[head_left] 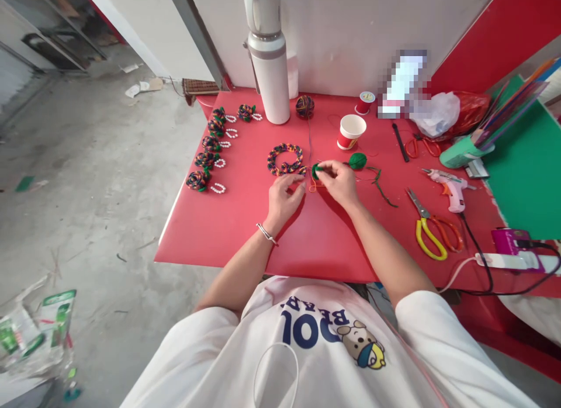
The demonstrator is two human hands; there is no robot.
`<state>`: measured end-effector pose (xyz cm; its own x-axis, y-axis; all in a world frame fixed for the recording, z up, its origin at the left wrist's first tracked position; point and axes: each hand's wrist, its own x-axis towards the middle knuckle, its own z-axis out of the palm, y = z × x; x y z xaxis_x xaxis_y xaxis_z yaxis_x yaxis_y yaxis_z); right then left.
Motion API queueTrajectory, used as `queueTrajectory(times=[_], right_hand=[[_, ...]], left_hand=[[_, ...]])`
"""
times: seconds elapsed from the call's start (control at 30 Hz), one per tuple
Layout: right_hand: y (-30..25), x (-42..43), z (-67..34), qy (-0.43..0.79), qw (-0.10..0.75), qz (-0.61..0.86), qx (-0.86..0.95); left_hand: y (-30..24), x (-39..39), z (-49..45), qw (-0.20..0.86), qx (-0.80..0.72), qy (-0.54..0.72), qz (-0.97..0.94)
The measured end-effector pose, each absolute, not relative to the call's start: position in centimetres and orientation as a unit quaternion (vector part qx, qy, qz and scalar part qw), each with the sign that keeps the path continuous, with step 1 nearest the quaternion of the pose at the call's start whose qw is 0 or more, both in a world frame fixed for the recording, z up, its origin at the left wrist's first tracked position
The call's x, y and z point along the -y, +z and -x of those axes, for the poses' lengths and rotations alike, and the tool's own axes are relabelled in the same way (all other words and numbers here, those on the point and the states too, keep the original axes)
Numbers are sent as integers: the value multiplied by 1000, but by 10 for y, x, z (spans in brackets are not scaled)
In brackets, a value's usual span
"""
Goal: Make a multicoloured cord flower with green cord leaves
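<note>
My left hand is closed, its fingertips at the end of a multicoloured crocheted strip that lies curled on the red table. What exactly sits between those fingers is partly hidden. Just right of it, my right hand pinches a small green crocheted piece. A loop of thin orange yarn hangs between the hands. Behind the right hand rests a green yarn ball, with a green yarn strand trailing to the right. A multicoloured yarn ball lies farther back, its strand running toward my hands.
Several multicoloured crocheted flowers with white bead loops line the left edge. A white bottle and paper cup stand behind. At right lie scissors, a glue gun, pliers and a power strip.
</note>
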<state>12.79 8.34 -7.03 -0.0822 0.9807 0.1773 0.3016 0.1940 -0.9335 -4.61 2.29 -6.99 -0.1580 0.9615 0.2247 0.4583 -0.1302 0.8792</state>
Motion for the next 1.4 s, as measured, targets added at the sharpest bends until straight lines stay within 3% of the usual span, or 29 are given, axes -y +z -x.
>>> queueTrajectory(times=[0.07, 0.13, 0.23, 0.33, 0.43, 0.7, 1.17, 1.4], right_hand=[[-65, -111, -123, 300, 413, 552, 659], [-61, -138, -118, 226, 356, 607, 674], [-56, -166, -113, 180, 287, 648, 682], [-50, -165, -117, 153, 291, 637, 697], [-47, -134, -127, 109, 309, 597, 732], [-75, -49, -147, 88, 182, 441, 875], [-87, -24, -215, 3, 349, 546, 762], [-84, -29, -189, 98, 313, 483, 812]], left_hand=[[-72, -28, 53, 141, -624, 426, -640], [-73, -30, 59, 86, -647, 353, -671], [-71, -27, 61, 79, -659, 245, -706], [-64, -21, 59, 71, -668, 203, -712], [-56, -16, 58, 76, -676, 193, -707], [-57, -10, 61, 116, -658, 242, -703], [-59, -1, 47, 164, -593, 302, -728], [-77, -23, 59, 94, -635, 345, -684]])
